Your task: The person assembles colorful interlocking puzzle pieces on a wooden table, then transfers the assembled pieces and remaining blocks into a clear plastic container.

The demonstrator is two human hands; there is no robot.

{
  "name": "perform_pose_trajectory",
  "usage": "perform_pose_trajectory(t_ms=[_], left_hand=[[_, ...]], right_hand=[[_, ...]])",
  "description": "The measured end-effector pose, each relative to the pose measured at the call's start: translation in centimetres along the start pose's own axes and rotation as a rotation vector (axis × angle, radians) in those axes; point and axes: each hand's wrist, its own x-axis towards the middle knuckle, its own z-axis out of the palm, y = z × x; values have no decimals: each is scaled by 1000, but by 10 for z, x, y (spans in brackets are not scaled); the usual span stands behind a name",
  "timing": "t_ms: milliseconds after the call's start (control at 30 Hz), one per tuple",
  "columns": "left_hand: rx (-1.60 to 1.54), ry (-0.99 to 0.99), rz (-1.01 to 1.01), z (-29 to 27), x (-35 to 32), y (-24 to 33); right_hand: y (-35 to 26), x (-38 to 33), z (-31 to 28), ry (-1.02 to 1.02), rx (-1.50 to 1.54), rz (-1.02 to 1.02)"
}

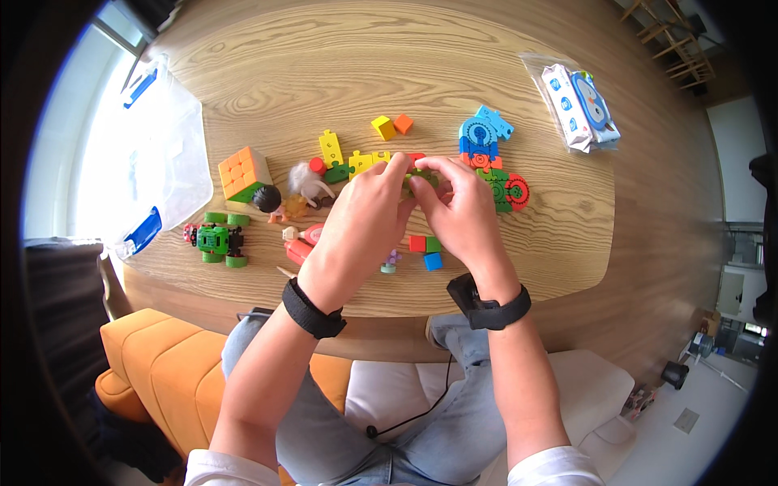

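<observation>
Both hands meet close over a row of interlocking puzzle pieces.
The left hand reaches forward and inward, its back upward and its fingers curled down out of sight, so I cannot tell whether they are closed on anything. The right hand angles in from the other side, thumb and forefinger pinched on a green puzzle piece just beside the left hand's fingertips. Well to the left of the left hand, at the edge of the tabletop, is a clear plastic bin with blue latches, its inside washed out by glare. Beyond the right hand and farther right, a clear plastic bag holds a white wipes pack.
</observation>
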Motion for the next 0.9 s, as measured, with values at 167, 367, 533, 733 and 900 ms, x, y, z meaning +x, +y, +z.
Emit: perform_pose_trajectory(t_ms=[167,367,533,733,900], left_hand=[[62,35,12,7,0,-8],[75,90,-12,15,1,-13],[84,104,-37,14,1,-11],[190,67,19,13,-2,-13],[254,11,34,8,-3,-9]], right_hand=[[5,-6,-1,-54,-68,-27],[12,-8,0,-89,-168,-111],[19,-8,-3,-84,-290,-178],[11,-10,-5,-124,-308,-121],[14,-11,-4,-111,-338,-169]])
